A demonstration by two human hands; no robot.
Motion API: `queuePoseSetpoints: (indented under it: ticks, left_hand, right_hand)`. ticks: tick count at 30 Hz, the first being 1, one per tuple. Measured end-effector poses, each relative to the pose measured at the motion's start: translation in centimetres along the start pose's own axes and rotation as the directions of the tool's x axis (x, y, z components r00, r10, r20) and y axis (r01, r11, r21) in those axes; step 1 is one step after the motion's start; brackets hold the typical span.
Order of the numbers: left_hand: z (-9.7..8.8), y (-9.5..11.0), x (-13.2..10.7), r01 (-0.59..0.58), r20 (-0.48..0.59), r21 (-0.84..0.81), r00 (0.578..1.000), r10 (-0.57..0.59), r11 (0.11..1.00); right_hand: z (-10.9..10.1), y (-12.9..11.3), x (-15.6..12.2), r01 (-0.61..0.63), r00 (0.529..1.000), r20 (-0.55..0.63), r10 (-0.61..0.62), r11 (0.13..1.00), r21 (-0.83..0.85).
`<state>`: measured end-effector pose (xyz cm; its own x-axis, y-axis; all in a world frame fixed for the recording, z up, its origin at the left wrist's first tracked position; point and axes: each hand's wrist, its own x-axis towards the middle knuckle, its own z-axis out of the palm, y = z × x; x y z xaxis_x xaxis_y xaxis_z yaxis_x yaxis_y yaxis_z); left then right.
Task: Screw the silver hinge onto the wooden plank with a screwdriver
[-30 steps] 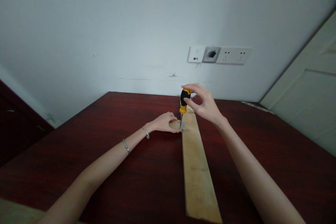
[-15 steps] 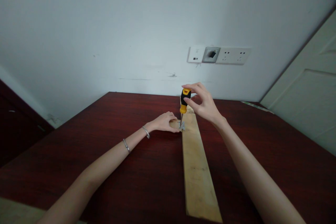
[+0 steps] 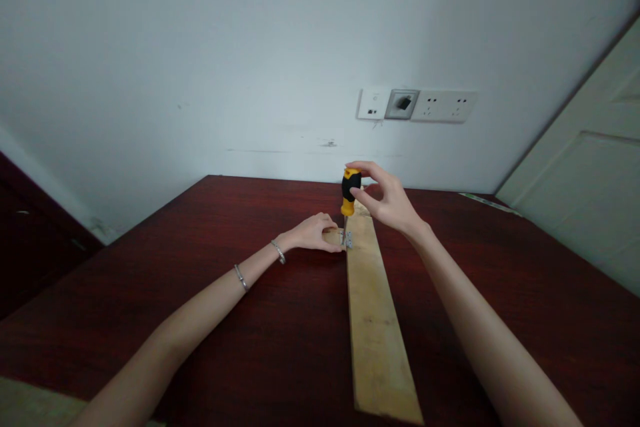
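Note:
My right hand grips the yellow and black handle of a screwdriver, held nearly upright. Its shaft points down at a small metal hinge; the tip is too small to make out. The hinge spans the joint between a long wooden board and a small wooden block on the board's left side. Thumb and fingers of my left hand are closed around the block, close to the hinge.
Board and block lie on a dark red table whose far edge meets a white wall. Sockets with a black plug are set in the wall. A white door stands at the right.
The screwdriver handle has tipped slightly left and turned within my right hand's fingers. My left hand, the block and the board look unmoved.

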<state>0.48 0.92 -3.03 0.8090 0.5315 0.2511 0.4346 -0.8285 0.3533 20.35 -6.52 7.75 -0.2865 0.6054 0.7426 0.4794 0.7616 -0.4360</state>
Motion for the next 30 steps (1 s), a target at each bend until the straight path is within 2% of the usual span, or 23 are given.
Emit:
queuePoseSetpoints:
  ticks: [11, 17, 25, 30]
  left_hand:
    - [-0.03, 0.16, 0.02, 0.007, -0.011, -0.009, 1.0, -0.007, 1.0]
    - [-0.22, 0.29, -0.02, 0.003, 0.002, -0.008, 1.0, -0.003, 1.0]
    - [-0.14, 0.18, -0.01, 0.011, 0.01, 0.002, 1.0, -0.011, 1.0]
    - [-0.22, 0.32, -0.02, 0.005, 0.006, 0.001, 1.0, -0.005, 1.0]
  right_hand:
    - [0.37, -0.41, 0.18, -0.04, 0.998, -0.038, 0.041, 0.999, 0.021]
    - [-0.2, -0.33, 0.03, -0.024, 1.0, 0.004, 0.024, 0.999, 0.049]
    - [0.18, -0.48, 0.28, -0.023, 0.998, -0.064, 0.022, 1.0, -0.018]
    - [-0.07, -0.6, 0.1, -0.064, 0.998, -0.024, 0.066, 0.996, 0.065]
